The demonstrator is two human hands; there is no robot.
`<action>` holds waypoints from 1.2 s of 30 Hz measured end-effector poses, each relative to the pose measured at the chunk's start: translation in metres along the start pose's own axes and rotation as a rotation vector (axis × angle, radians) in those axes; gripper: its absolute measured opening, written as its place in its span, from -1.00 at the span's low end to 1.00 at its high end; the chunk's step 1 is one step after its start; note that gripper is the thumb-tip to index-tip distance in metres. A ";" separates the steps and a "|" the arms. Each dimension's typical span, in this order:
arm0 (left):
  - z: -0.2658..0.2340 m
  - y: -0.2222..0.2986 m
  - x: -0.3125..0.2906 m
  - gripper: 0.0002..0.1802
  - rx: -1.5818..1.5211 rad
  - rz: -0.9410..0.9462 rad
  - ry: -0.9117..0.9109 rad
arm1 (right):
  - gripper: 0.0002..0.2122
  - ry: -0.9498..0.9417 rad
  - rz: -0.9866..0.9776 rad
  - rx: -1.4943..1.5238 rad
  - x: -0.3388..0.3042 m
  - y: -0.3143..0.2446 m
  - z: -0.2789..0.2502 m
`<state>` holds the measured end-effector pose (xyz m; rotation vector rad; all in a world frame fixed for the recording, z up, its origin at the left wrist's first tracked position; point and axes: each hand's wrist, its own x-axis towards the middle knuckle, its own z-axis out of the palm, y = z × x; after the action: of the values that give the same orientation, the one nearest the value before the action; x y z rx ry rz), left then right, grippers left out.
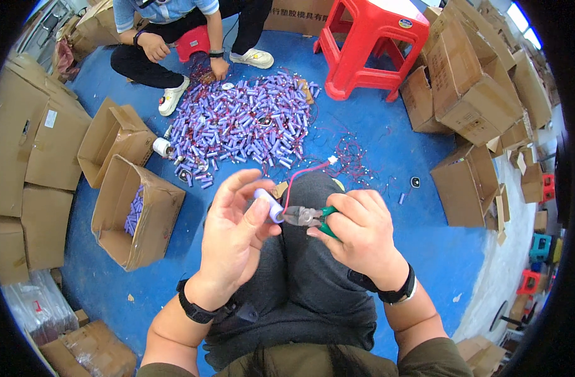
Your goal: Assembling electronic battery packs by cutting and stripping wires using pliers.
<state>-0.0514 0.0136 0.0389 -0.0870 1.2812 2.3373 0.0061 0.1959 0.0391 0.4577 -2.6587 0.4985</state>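
Between thumb and fingers, my left hand [232, 229] grips a purple cylindrical battery cell [268, 204], tilted with its lower end toward the right. A pink-red wire [290, 188] rises from that end to a small white connector [332, 161]. My right hand [364, 232] is closed round the green handles of a pair of pliers [306, 217]. The metal jaws meet the end of the cell where the wire joins it; whether they bite the wire is too small to tell. Both hands are above my knees.
A large heap of purple cells [240, 122] with red wires lies on the blue floor [388, 151]. Beyond it a person [174, 44] crouches, one hand at the heap. An open carton [143, 213] holds loose cells. A red stool [372, 50] and several cartons [469, 81] stand right.
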 end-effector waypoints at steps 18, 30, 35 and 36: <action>-0.016 0.015 0.012 -0.67 1.389 0.925 -0.148 | -0.83 0.042 0.000 -0.059 0.009 0.005 0.010; -0.131 0.032 0.058 -0.78 1.657 0.372 0.283 | -0.78 0.085 0.384 -0.375 0.045 0.047 0.022; -0.296 0.084 0.055 -0.76 1.084 0.226 0.728 | -0.78 -0.380 0.463 -0.572 0.013 0.148 0.036; -0.326 0.087 0.061 -0.75 0.980 0.184 0.833 | -0.78 -0.530 0.478 -0.623 0.000 0.163 0.038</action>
<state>-0.1968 -0.2675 -0.0936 -0.6766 2.7779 1.5380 -0.0684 0.3241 -0.0381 -0.2843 -3.2215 -0.4001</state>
